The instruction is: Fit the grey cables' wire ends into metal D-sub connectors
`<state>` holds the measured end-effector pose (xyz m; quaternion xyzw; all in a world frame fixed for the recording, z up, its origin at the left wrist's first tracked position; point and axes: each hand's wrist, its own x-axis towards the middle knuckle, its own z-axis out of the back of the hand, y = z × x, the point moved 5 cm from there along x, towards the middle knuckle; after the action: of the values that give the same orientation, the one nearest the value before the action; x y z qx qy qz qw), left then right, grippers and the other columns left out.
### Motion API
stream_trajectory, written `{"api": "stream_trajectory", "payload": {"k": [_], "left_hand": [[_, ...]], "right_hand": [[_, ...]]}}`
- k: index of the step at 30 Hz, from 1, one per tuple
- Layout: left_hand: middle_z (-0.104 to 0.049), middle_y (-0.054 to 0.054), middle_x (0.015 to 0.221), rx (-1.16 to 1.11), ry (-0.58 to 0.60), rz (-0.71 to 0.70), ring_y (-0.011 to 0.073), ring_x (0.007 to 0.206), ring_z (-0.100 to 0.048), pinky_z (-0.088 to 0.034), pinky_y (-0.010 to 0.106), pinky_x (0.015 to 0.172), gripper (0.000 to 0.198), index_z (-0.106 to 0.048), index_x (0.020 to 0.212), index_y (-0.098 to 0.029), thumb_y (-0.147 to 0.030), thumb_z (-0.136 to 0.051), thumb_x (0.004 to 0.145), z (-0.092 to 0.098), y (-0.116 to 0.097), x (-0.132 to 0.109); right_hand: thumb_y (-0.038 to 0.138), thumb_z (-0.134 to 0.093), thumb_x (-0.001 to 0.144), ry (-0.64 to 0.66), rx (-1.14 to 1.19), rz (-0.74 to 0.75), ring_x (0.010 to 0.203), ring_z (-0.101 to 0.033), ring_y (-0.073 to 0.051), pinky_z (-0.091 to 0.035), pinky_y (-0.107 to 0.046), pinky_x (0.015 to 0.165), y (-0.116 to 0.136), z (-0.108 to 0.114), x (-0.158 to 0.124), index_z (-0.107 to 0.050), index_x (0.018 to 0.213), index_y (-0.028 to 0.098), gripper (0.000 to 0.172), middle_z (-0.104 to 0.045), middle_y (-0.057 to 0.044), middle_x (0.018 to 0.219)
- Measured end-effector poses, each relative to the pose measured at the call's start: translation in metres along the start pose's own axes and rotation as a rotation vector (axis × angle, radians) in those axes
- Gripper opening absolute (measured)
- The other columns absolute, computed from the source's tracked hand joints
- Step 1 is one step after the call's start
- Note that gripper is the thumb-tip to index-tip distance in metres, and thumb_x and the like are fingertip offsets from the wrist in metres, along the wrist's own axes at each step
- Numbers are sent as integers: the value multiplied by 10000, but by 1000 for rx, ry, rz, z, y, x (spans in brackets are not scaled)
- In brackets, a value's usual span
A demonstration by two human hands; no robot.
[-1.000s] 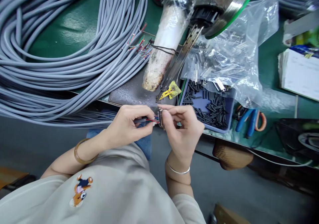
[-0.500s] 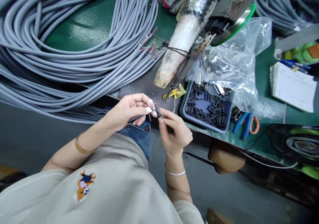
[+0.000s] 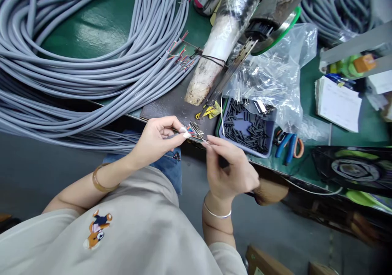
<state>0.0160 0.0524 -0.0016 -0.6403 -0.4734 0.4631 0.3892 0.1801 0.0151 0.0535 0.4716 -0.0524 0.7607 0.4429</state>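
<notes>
My left hand (image 3: 154,139) pinches thin coloured wires (image 3: 191,135) between thumb and forefinger, at the table's front edge. At the wires' ends sits a small metal multi-pin connector (image 3: 196,129), just beyond the left fingertips. My right hand (image 3: 231,167) has its thumb and forefinger closed together by the connector's lower right end. A thin dark piece seems to lie at those right fingertips, too small to name. Grey cable (image 3: 122,141) runs in behind the left wrist. Another small connector (image 3: 177,156) hangs over my lap.
Thick loops of grey cable (image 3: 101,77) cover the left. A wrapped soldering iron stand (image 3: 211,54) leans over the mat, beside a yellow tag (image 3: 214,111). Rightward are a bin of black tubes (image 3: 246,148), a plastic bag (image 3: 288,79), blue-handled pliers (image 3: 288,147) and a paper pad (image 3: 338,105).
My right hand has moved right, its fingertips leaving the connector body for its lower end. The connector now shows more fully. The view has shifted slightly.
</notes>
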Motion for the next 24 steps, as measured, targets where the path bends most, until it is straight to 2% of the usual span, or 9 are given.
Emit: {"api": "stream_trajectory", "payload": {"k": [3,7,9,12,14,17,20,22,24], "left_hand": [[-616,-8,626,88,7,-48,43,476,-475,-372,165,432,186,-651,728,-137,-258,-791,743,-1,-2,-1],[-609,-5,618,145,41,-68,56,491,-476,-363,177,439,168,-659,748,-143,-263,-775,765,-3,-1,-2],[-608,-7,608,151,30,-77,63,488,-485,-365,181,433,178,-655,741,-155,-268,-791,762,-3,-1,-2],[-629,0,622,144,-32,-111,76,506,-524,-393,185,442,215,-641,711,-172,-281,-821,753,-1,-2,-1],[-642,6,638,141,-56,-123,82,517,-541,-408,188,448,228,-639,704,-176,-291,-829,754,0,-1,0],[-647,7,654,147,-62,-137,82,534,-549,-419,183,458,210,-652,717,-172,-279,-828,754,0,-2,0],[-641,3,665,161,-38,-144,69,534,-529,-422,174,471,167,-660,735,-161,-249,-799,762,0,-3,-1],[-643,7,675,162,-11,-145,66,544,-528,-433,173,488,147,-663,741,-152,-243,-774,774,-2,-5,-2],[-654,16,690,153,8,-147,72,564,-545,-449,175,506,139,-668,748,-147,-247,-759,782,-4,-6,-3]], "right_hand": [[103,-730,912,168,-2,79,818,-792,-145,-640,-239,737,3,-8,0,-655,974,228,158,-815,-55,1098],[43,-677,920,286,59,94,803,-771,-124,-605,-207,696,-3,-21,0,-616,959,215,186,-805,-37,961],[44,-686,911,205,67,27,787,-757,-118,-592,-202,673,-11,-21,0,-622,961,215,190,-783,-17,915],[61,-701,902,-140,94,-142,712,-735,-123,-588,-234,626,-25,-4,-1,-648,979,239,200,-743,14,881],[64,-716,891,-224,105,-176,678,-725,-130,-598,-260,637,-27,3,-2,-657,979,249,213,-733,27,848],[79,-755,871,-2,51,-34,799,-764,-150,-616,-267,738,-16,-4,1,-663,965,229,200,-793,-13,953],[65,-748,875,171,47,68,860,-772,-134,-602,-222,745,-5,-17,-2,-654,969,205,193,-808,-50,1047],[47,-729,882,191,123,20,829,-761,-116,-587,-202,714,-4,-23,-3,-642,957,206,196,-802,-30,978],[66,-724,889,165,251,-121,774,-741,-111,-575,-206,663,-9,-27,-4,-627,916,216,180,-775,0,899]]}}
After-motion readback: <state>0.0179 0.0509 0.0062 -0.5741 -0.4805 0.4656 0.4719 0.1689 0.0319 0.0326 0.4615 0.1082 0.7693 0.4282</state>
